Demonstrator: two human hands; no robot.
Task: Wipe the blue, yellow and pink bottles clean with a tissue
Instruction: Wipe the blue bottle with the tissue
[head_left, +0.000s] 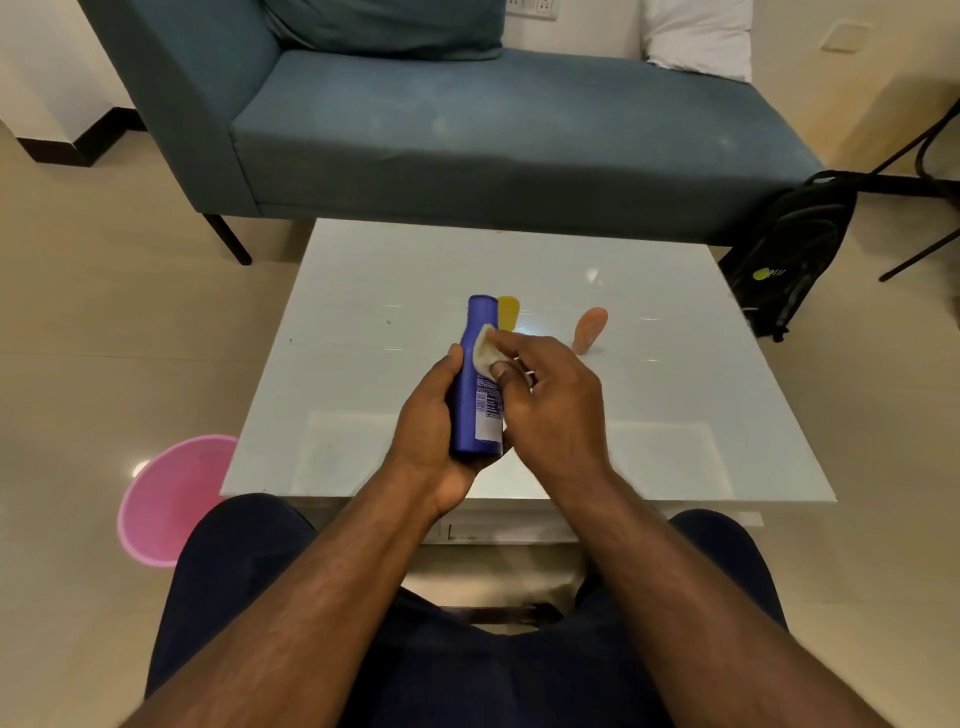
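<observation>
While my left hand (434, 431) grips the blue bottle (480, 374) above the tabletop (395, 291), cap pointing away from me, my right hand (550, 400) pinches the tissue (485, 351) against its upper right flank, so I judge the stroke must run lengthwise; yellow bottle (508, 313) and pink bottle (589, 328) wait beyond, nearer the right hand.

You sit at the near edge of the table (363, 270), your left hand (431, 431) and right hand (556, 410) above its near middle with one bottle (480, 332) and the tissue (484, 351) between them. Two more bottles (509, 312) (589, 327) stand toward the centre. Behind the far edge lies the sofa (467, 130); a bin (166, 499) sits on the floor off the near left corner, a backpack (795, 249) off the far right corner.
</observation>
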